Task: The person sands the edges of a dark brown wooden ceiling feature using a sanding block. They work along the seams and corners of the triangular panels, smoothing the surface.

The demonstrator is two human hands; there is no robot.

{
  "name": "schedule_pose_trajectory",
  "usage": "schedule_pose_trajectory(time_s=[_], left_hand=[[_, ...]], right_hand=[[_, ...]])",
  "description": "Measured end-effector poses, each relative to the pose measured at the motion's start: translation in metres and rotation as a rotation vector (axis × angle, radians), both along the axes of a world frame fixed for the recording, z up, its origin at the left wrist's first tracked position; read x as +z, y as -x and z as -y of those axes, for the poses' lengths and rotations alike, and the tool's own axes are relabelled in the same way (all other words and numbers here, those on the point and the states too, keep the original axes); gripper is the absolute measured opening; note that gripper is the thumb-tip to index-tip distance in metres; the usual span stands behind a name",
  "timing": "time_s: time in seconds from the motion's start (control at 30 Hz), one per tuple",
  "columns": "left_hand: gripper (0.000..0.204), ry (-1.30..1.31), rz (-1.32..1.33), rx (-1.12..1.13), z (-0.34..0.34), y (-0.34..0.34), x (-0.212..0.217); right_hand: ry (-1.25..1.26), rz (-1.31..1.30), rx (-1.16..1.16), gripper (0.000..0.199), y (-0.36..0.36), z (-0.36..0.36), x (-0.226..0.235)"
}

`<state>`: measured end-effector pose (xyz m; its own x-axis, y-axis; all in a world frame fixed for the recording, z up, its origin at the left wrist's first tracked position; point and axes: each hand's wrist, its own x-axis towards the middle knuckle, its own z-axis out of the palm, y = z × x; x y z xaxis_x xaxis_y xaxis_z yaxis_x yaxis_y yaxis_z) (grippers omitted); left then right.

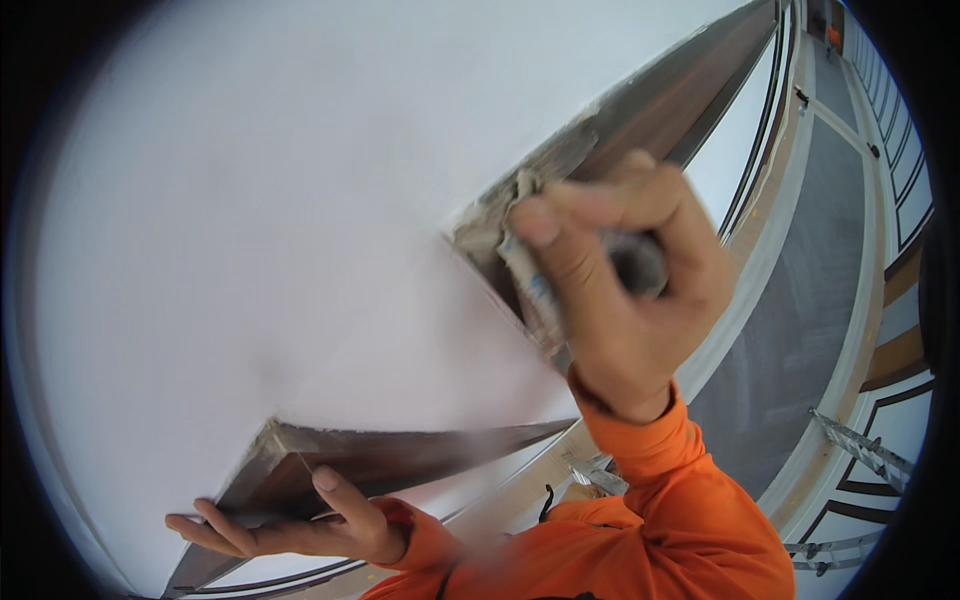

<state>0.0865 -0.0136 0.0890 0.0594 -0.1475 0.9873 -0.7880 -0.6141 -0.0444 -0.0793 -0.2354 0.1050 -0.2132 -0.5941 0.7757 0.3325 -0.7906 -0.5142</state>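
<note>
My right hand [640, 270] is raised in the middle, somewhat blurred, with thumb and fingers closed on a crumpled, stained rag [528, 265] with blue marks. It presses near the corner of a dark brown wooden trim piece [660, 110] against the white ceiling surface [280, 190]. Pale, dusty smears lie along that trim's edge. Between my curled fingers shows a dark, rounded patch that I cannot make out. Lower left, my left hand [290, 530] is open, fingers stretched, at the underside of another brown trim piece [370, 460]; firm contact cannot be told.
Far below on the right runs a long grey floor [780, 310] with pale borders. A metal ladder [865, 450] stands at the lower right, near white panelled walls with dark frames. A small orange-clad figure [833, 38] is far off at the top right.
</note>
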Motion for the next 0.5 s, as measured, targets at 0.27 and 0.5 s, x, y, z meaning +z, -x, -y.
schedule_pose_trajectory(time_s=[0.27,0.5], left_hand=[[0.092,-0.012,-0.013,-0.011,0.003,-0.011,-0.003],[0.091,-0.038,-0.001,0.037,0.002,-0.013,-0.004]], right_hand=[[0.024,-0.061,-0.113,0.016,-0.008,0.0,-0.003],[-0.034,0.071,-0.065,0.015,-0.019,0.005,-0.002]])
